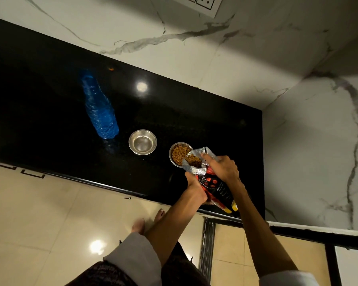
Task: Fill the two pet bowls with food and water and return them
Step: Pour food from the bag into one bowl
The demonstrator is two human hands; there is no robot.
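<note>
Two steel pet bowls stand on the black counter (pixel 50 112). The left bowl (pixel 142 142) holds no food. The right bowl (pixel 177 154) is filled with brown kibble. A black and red food bag (pixel 214 185) with a silver lining is tilted over the right bowl, its open mouth showing kibble at the rim. My left hand (pixel 195 189) grips the bag's lower left side. My right hand (pixel 221 169) holds the bag's upper edge by the opening. A blue plastic water bottle (pixel 99 106) stands to the left of the bowls.
Marble walls close the counter at the back and on the right. A white switch plate (pixel 203 3) sits high on the back wall. The counter's front edge runs above the beige tiled floor (pixel 39 213), where bare feet (pixel 147 221) stand.
</note>
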